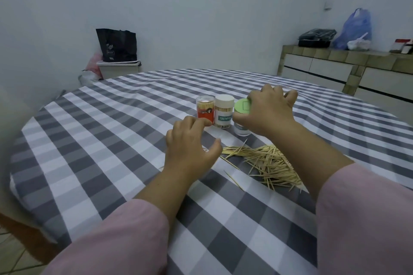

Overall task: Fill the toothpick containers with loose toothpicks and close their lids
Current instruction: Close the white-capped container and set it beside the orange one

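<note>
Three toothpick containers stand in a row on the checked tablecloth point(111, 140). The left one is a clear container with a red label point(204, 109), full of toothpicks. The middle one has a white lid point(224, 110). The right one is clear with a green lid point(241, 116). My right hand point(271, 111) is at the green-lidded container, thumb against its side, fingers spread above and beyond it. My left hand point(192, 145) hovers in front of the red container with loosely curled fingers, holding nothing. A pile of loose toothpicks point(266, 163) lies just in front of the containers.
A tiled counter point(348, 60) with drawers stands at the right, carrying a blue plastic bag point(357, 27) and a black tray point(316, 39). A black bag point(117, 44) sits on a white bin beyond the table's far edge.
</note>
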